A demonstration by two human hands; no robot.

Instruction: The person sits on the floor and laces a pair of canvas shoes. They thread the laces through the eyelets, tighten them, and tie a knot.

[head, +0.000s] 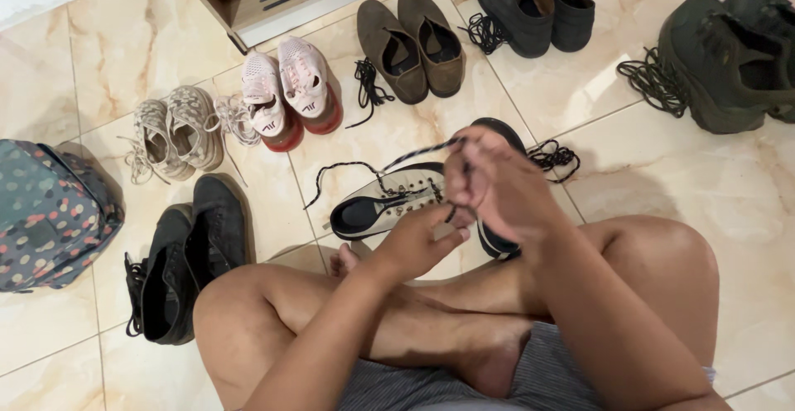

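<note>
Cream marble-look tiles (687, 204) carry everything here, and on them, just ahead of the person's crossed bare legs, lies a white low sneaker (389, 202) with a dark lining, its opening turned to the left. The left hand (416, 241) rests on the sneaker's near side, fingers curled at the eyelets. The right hand (497, 181) is raised just above the shoe's toe end, its fingers closed in a pinch on a black shoelace (364, 171), which runs taut from the hand and then trails off to the left over the tile. A second black lace (553, 157) lies bundled just right of that hand. Around them sit a pink pair of trainers (290, 92), a worn beige pair (172, 133), brown suede shoes (411, 42), black shoes (190, 253) near the left knee, and dark pairs at the top right. A dotted grey bag (50, 212) lies at the far left.
</note>
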